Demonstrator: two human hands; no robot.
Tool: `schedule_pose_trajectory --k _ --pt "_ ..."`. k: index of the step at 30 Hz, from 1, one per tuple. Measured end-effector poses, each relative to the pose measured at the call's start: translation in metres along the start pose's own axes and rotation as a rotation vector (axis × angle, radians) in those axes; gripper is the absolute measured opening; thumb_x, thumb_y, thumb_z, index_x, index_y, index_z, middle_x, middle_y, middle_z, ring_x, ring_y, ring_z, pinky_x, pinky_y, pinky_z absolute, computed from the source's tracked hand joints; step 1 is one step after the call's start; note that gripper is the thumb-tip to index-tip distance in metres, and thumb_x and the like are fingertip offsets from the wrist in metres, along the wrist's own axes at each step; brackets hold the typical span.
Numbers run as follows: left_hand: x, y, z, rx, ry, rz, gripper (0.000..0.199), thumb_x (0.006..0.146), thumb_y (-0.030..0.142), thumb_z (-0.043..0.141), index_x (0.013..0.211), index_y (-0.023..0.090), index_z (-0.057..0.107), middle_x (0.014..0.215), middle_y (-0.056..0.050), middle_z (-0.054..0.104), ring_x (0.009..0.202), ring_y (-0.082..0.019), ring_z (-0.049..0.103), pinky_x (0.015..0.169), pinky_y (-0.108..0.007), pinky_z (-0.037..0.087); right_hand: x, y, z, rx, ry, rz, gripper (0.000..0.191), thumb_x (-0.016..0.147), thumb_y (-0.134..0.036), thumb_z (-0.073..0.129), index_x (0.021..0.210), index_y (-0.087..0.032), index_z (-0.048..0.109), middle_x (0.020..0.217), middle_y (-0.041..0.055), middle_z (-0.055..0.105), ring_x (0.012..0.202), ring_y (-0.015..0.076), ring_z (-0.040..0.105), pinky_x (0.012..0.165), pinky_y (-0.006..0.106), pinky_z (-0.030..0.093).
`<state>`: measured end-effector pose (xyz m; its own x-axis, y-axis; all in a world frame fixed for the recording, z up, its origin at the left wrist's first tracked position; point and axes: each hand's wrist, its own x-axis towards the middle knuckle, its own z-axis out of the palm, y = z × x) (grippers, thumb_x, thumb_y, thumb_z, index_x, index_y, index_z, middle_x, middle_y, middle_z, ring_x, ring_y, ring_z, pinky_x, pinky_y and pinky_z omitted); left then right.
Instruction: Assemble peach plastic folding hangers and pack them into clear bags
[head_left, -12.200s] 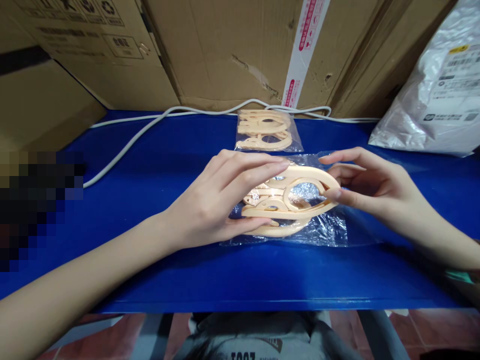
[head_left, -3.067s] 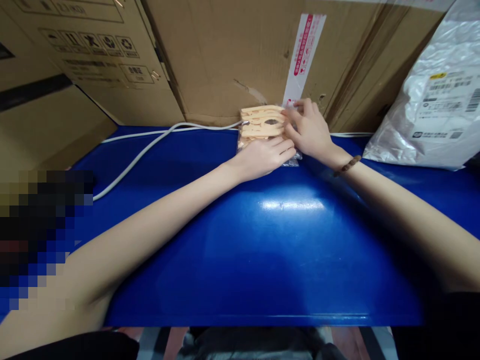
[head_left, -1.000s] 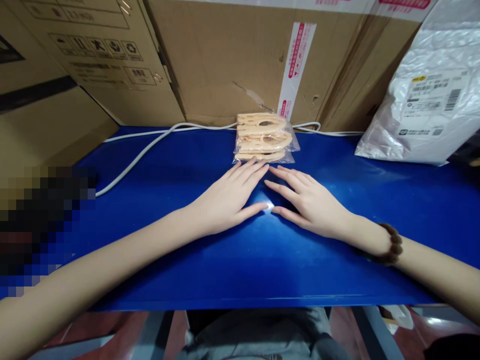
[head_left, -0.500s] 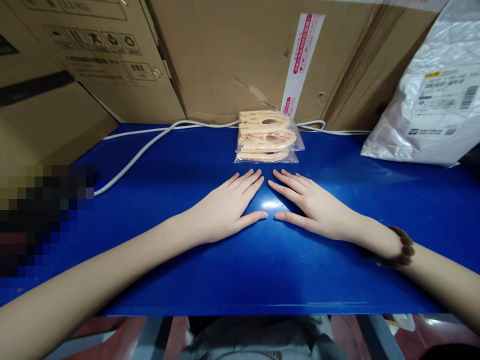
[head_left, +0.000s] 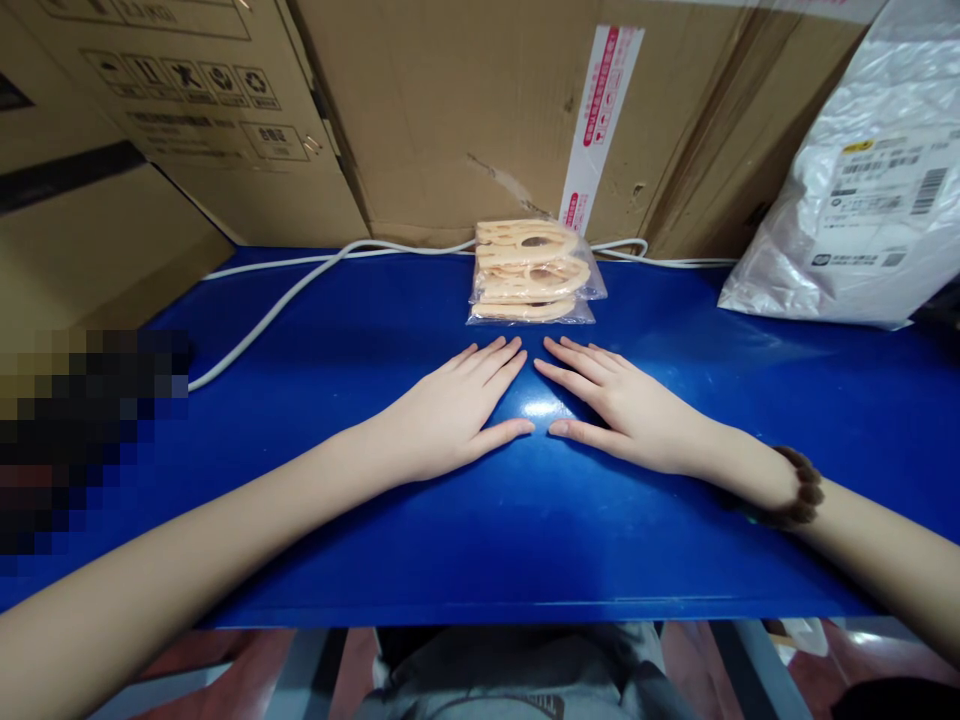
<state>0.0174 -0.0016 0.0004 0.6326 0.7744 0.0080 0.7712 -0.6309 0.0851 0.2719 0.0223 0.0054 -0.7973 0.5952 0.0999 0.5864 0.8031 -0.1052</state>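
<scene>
My left hand (head_left: pixel 459 412) lies palm down on the blue tabletop (head_left: pixel 480 560), its fingers stretched out and the thumb spread to the right. Mirroring it, my right hand (head_left: pixel 626 410) rests flat with fingers apart, a fuzzy brown band (head_left: pixel 801 487) around its wrist. A small gap separates the two hands. Both are empty. Just beyond the fingertips sits a clear plastic packet (head_left: pixel 531 270) of cream-coloured flat pieces with oval holes, stacked in layers. They look like folding clothes hangers. Neither hand touches the packet.
A large cardboard box (head_left: pixel 465 120) stands along the back, with another printed box (head_left: pixel 187 110) at the left. A white cable (head_left: pixel 277 310) runs behind the packet. At the right leans a white shipping bag (head_left: pixel 847 210) with a label. A pixelated dark area covers the left edge.
</scene>
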Motion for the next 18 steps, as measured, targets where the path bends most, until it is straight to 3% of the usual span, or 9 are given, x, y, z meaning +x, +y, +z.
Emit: schedule_pose_trajectory --k 8,11,13,15,18 --pt "0.005 0.000 0.000 0.033 0.015 0.006 0.083 0.104 0.065 0.032 0.160 0.004 0.028 0.167 -0.018 0.023 0.155 -0.031 0.026 0.127 -0.049 0.027 0.000 0.001 0.002 -0.004 0.008 -0.011 0.072 0.104 -0.060 0.043 0.157 -0.012 0.041 0.163 0.0213 0.031 0.151 0.0363 0.033 0.119 0.061 0.033" --pt "-0.002 0.012 0.002 0.154 0.044 -0.036 0.075 0.105 0.055 0.038 0.156 0.001 0.036 0.162 -0.021 0.033 0.151 -0.037 0.036 0.124 -0.053 0.033 0.000 0.002 0.003 -0.014 0.005 -0.003 0.072 0.104 -0.060 0.044 0.157 -0.012 0.042 0.163 0.0216 0.032 0.151 0.0365 0.033 0.120 0.060 0.032" --pt "-0.021 0.030 0.004 0.253 0.081 -0.057 0.063 0.107 0.040 0.037 0.152 -0.003 0.042 0.156 -0.027 0.042 0.142 -0.042 0.047 0.119 -0.059 0.037 -0.002 -0.004 -0.004 -0.002 -0.006 -0.001 0.065 0.104 -0.054 0.047 0.154 -0.012 0.047 0.162 0.0220 0.035 0.149 0.0367 0.036 0.119 0.060 0.034" --pt "-0.053 0.052 0.007 0.273 0.134 0.013 0.057 0.106 0.033 0.033 0.144 -0.006 0.053 0.145 -0.031 0.054 0.130 -0.045 0.058 0.111 -0.062 0.043 -0.009 -0.019 -0.021 0.051 -0.021 -0.026 0.053 0.105 -0.045 0.050 0.148 -0.014 0.054 0.158 0.0204 0.043 0.144 0.0345 0.045 0.116 0.056 0.040" --pt "-0.112 0.086 0.013 0.089 0.153 0.144 0.040 0.105 0.030 0.042 0.136 0.018 0.064 0.142 -0.015 0.062 0.129 -0.032 0.060 0.114 -0.051 0.045 -0.035 -0.052 -0.052 0.232 -0.014 -0.068 0.043 0.105 -0.043 0.051 0.142 -0.022 0.060 0.141 0.0101 0.063 0.127 0.0251 0.061 0.107 0.042 0.052"
